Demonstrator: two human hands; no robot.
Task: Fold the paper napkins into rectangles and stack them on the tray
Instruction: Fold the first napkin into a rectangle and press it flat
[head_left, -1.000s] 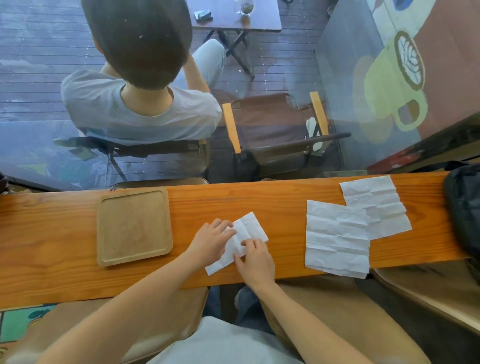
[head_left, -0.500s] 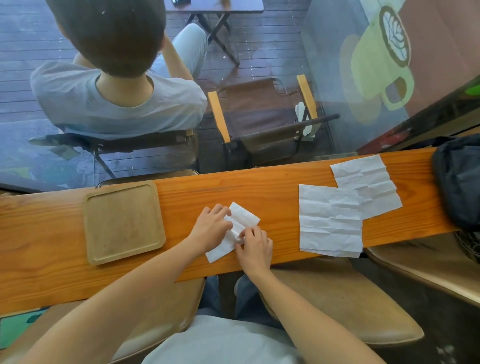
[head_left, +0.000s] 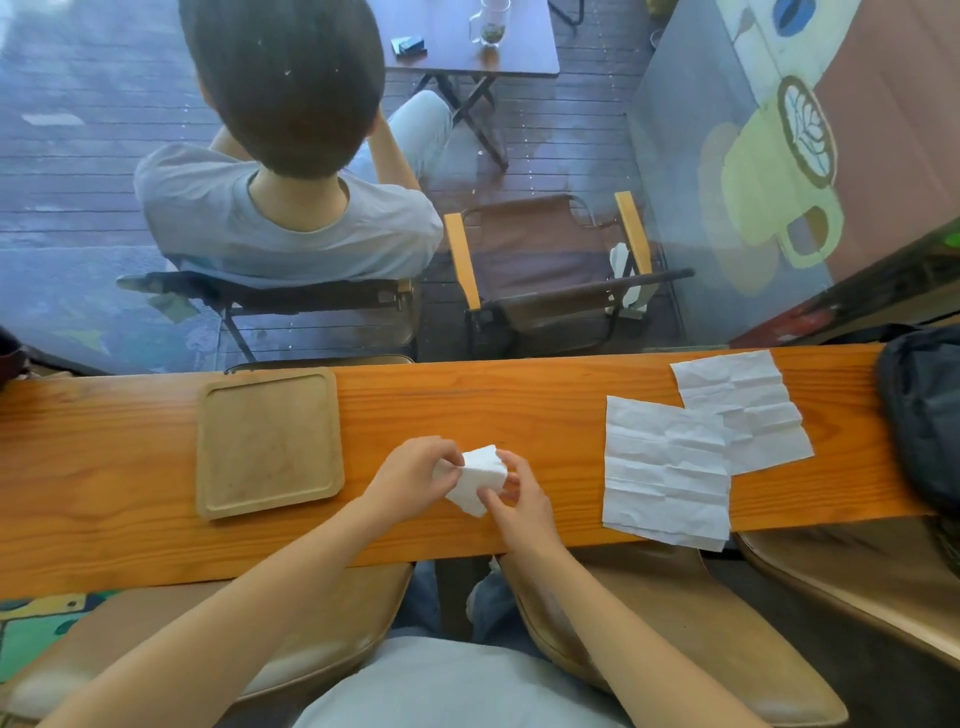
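Pinching a small folded napkin (head_left: 480, 477) from either side, left hand (head_left: 410, 475) and right hand (head_left: 519, 506) hold it just above the glossy wooden tabletop (head_left: 467, 395). Left lies a square, matte tray (head_left: 267, 441); right, two creased flat napkins (head_left: 667, 467) overlap.
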